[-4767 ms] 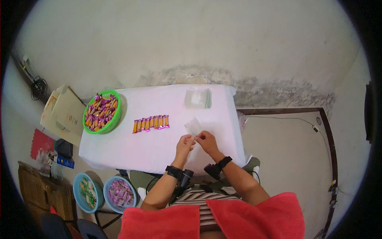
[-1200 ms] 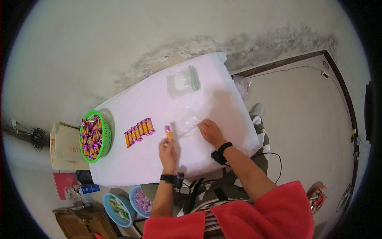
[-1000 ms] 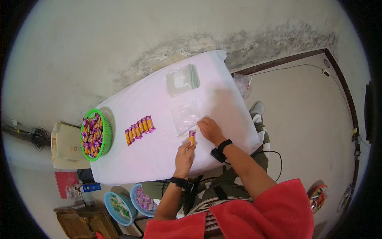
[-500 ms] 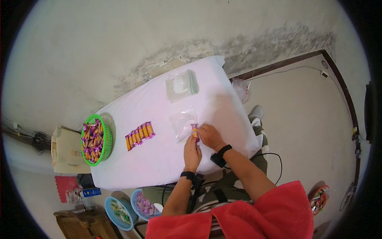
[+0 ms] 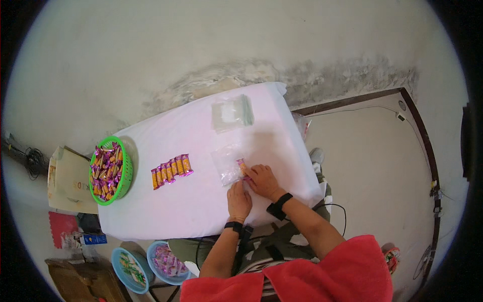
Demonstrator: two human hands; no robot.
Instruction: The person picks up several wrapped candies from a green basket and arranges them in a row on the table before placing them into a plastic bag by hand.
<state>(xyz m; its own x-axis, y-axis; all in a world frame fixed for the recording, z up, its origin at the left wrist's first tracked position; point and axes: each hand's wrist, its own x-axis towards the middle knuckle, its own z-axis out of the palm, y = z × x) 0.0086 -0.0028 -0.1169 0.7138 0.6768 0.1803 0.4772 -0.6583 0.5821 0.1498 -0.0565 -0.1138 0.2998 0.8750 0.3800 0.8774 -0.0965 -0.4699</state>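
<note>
A small purple-and-orange wrapped snack (image 5: 242, 165) lies at the right side of a clear plastic bag (image 5: 225, 160) on the table. The fingers of my right hand (image 5: 263, 181) are closed on its lower end. I cannot tell whether the snack is inside the bag or on top of it. My left hand (image 5: 239, 202) has its fingers bent together at the bag's lower right corner and seems to pinch the film; the fingertips are partly hidden. To the left, several matching snacks (image 5: 172, 171) lie side by side in a slanting row.
A green basket (image 5: 129, 173) heaped with the same snacks stands at the table's left end. Flat clear bags (image 5: 231, 113) lie farther back on the white cloth (image 5: 166, 216). Two blue tubs (image 5: 118, 272) of wrapped items and a cream box (image 5: 75, 178) stand beyond the table's edge.
My left fingers have left the snack's lower end and come to the bag's corner. My right hand has moved the snack slightly left over the bag. The whole view has shifted a little.
</note>
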